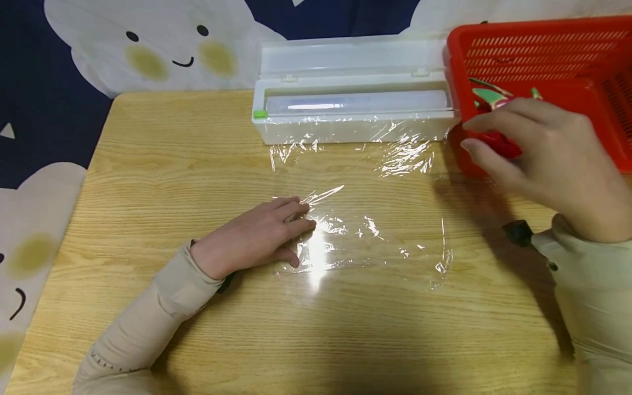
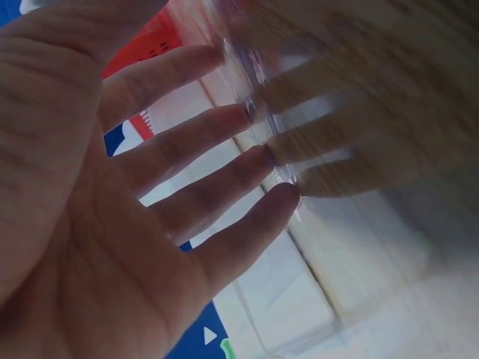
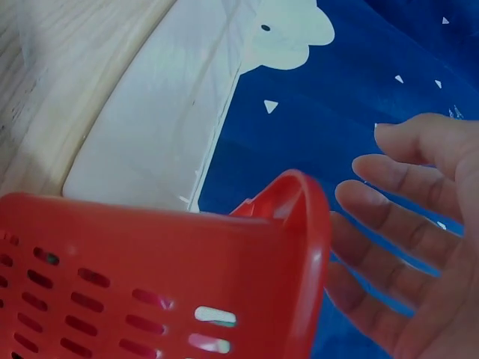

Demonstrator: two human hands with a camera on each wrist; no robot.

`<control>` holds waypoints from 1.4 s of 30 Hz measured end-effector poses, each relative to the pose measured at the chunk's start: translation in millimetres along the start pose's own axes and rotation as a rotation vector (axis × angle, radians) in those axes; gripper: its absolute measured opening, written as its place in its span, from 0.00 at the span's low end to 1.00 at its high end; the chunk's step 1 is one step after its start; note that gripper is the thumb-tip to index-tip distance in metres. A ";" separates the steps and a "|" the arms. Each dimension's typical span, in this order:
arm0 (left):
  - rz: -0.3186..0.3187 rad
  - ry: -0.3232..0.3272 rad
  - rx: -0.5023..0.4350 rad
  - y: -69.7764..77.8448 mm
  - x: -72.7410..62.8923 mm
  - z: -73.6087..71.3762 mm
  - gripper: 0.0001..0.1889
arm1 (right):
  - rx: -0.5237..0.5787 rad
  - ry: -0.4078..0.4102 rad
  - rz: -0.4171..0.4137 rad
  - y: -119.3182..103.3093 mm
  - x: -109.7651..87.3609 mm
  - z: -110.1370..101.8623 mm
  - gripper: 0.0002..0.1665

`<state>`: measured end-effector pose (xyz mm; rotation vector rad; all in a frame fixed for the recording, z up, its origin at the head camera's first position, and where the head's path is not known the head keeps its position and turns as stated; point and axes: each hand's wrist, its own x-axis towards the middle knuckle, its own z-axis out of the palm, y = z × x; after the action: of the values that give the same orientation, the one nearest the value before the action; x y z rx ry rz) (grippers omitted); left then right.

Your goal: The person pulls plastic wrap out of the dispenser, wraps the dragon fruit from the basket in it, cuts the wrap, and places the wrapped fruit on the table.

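Observation:
A sheet of clear plastic wrap (image 1: 365,219) stretches over the wooden table from a white dispenser box (image 1: 355,129) with its lid raised and a roll (image 1: 355,102) inside. My left hand (image 1: 261,233) rests its fingertips on the wrap's left part; the left wrist view shows those fingers (image 2: 224,202) spread and straight against the shiny surface. Over the near left corner of the red basket (image 1: 456,71), my right hand (image 1: 553,153) hovers with thumb and fingers apart, holding nothing. Partly hidden beneath it lies a dark pink item with green leafy tips (image 1: 489,97).
The basket stands close against the dispenser's right end. A green slider (image 1: 260,114) sits at the dispenser's left end. Behind the table hangs a dark blue cloth with white smiling clouds (image 1: 168,44). Bare wooden tabletop (image 1: 163,153) extends to the left.

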<state>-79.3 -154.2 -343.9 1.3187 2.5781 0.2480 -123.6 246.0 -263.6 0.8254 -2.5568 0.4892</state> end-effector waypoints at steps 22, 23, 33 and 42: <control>0.011 0.035 -0.015 -2.2 0.3 1.7 0.36 | -0.063 -0.026 0.092 16.9 0.1 -0.6 0.15; 0.012 0.038 -0.015 -2.2 0.2 1.9 0.36 | -0.066 -0.033 0.100 17.7 0.3 -0.8 0.15; 0.022 0.050 -0.023 -2.4 0.7 2.7 0.35 | -0.110 -0.087 0.178 24.8 -0.9 -0.7 0.18; 0.025 0.041 -0.005 -2.3 0.8 2.6 0.36 | -0.110 -0.067 0.207 32.9 -2.1 -0.7 0.18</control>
<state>-80.8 -154.8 -347.1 1.3581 2.5945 0.2892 -142.1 272.4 -270.6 0.5506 -2.7189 0.3834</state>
